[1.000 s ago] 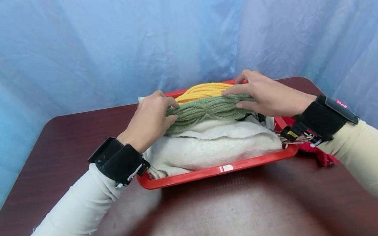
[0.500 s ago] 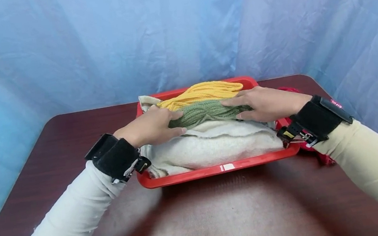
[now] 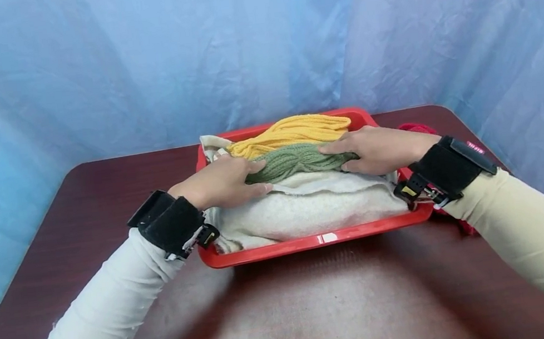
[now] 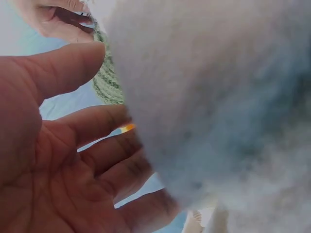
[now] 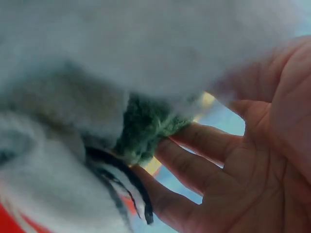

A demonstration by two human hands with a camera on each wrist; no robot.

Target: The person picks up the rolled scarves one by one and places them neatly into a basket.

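Mostly hidden: green knit btwn flat left hand & right hand, fingers straight.

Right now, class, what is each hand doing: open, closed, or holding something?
Left hand: open, straight fingers resting on the left end of the green knit.
Right hand: open, straight fingers resting on its right end.

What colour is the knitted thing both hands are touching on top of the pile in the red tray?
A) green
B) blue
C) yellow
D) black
A: the left hand and the right hand rest on the two ends of the green knitted piece, which lies on the cream fleece fabric in the red plastic tray; the yellow knitted piece sits behind it.
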